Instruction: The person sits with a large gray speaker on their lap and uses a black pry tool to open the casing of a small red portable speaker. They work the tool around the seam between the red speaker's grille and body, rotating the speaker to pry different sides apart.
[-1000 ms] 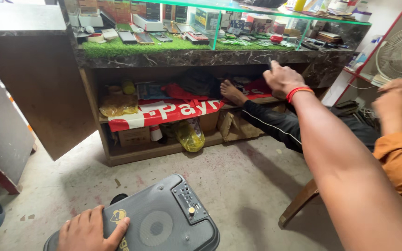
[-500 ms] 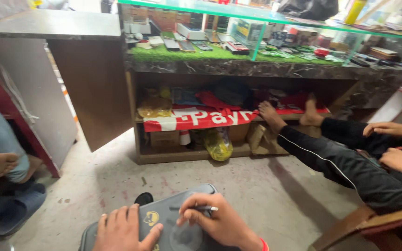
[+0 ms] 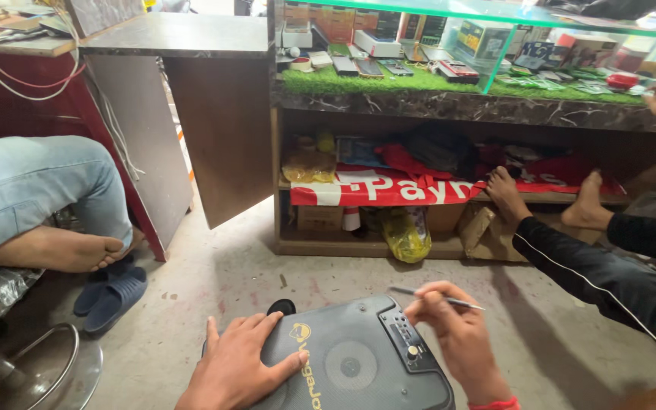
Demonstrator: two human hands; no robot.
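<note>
A dark grey portable speaker lies at the bottom of the head view, with a round grille and a small control panel near its top right. My left hand rests flat on its left side, fingers spread. My right hand hovers over the control panel and pinches a thin metal tool that points to the right. A red band shows at my right wrist.
A glass-topped counter with phones and boxes on green turf stands ahead, with shelves of bags and a red banner below. One person's bare feet rest on the shelf at right. Another person's leg and blue slippers are at left, with a metal stool near them.
The view has swung left, showing the seated person and stool. My right hand has come down from the counter to the speaker and now holds the thin tool over its controls.
</note>
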